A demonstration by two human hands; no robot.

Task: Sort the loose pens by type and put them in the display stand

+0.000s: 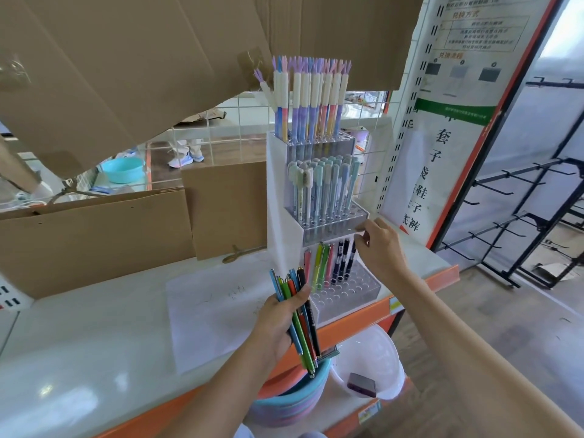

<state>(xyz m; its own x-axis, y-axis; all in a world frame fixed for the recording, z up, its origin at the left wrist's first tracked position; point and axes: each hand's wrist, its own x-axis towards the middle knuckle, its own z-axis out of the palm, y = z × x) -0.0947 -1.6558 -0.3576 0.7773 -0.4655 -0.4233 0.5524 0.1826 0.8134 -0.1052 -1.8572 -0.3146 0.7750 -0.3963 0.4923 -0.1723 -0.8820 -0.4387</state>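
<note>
1. 2 upper tiers of the display stand, at the counter's right edge, are full; the bottom tier holds a few pens.
2. Left hand grips the loose pens.
3. Right hand pinches a dark pen over the bottom tier.

Your display stand is a white, three-tiered rack standing upright on the shelf. Your loose pens form a fanned bundle of blue, green, orange and black barrels, tilted just left of the bottom tier, where about eight pens stand in back holes.
</note>
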